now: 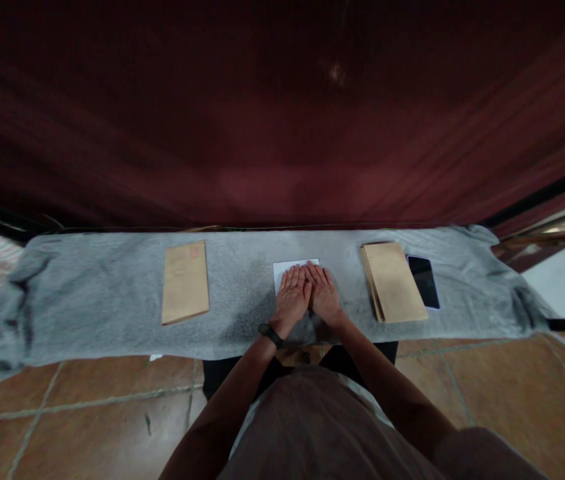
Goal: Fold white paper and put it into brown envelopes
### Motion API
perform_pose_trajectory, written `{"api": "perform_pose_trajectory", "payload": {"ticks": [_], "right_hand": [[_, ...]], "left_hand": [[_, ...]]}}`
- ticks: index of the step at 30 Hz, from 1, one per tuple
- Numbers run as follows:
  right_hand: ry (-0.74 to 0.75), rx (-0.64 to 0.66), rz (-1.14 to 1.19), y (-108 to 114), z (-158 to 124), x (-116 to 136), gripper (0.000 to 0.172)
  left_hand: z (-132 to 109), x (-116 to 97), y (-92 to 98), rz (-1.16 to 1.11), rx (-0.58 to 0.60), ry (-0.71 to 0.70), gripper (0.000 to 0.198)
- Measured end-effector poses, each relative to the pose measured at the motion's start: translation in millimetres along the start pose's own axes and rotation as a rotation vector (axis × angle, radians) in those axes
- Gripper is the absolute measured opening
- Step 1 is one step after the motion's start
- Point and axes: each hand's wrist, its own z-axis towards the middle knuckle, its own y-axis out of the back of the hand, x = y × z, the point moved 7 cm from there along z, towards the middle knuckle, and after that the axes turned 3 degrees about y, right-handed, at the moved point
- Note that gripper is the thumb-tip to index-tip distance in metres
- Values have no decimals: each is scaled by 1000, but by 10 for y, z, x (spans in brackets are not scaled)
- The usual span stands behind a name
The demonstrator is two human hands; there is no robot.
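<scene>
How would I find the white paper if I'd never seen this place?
Look at the long grey cloth below the dark red curtain. Near its middle, the left hand and right hand lie flat on the white paper. It is the only white sheet; its neighbours are brown envelopes.

A grey blanket (112, 300) carries a white paper (287, 269), brown envelopes (185, 282) and a phone (423, 281).

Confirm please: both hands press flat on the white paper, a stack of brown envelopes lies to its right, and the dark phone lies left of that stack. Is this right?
Not quite. The head view shows the dark phone to the right of the stack of brown envelopes, not left. The rest holds: the left hand and right hand press flat on the white paper.
</scene>
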Motion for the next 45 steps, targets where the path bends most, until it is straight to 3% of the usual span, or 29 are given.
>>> {"api": "perform_pose_trajectory", "payload": {"ticks": [3,7,14,23,30,41,45], "right_hand": [[-1,12,-15,-5,1,1,59],[-17,-3,9,-14,12,-14,56],[-22,-49,57,-2,5,-4,53],[-48,-42,75,72,7,40,51],[95,24,72,58,-133,334,47],[-32,-67,42,97,-310,23,52],[-44,-65,32,99,-358,-8,54]], "left_hand": [[76,-25,-33,-18,-7,20,62],[72,99,-11,5,-24,49,64],[-218,314,86,60,-71,91,63],[-517,184,-5,95,-56,29,58],[-522,181,-10,109,-14,-15,57],[-641,365,111,64,-48,72,59],[-671,319,141,70,-50,67,60]]}}
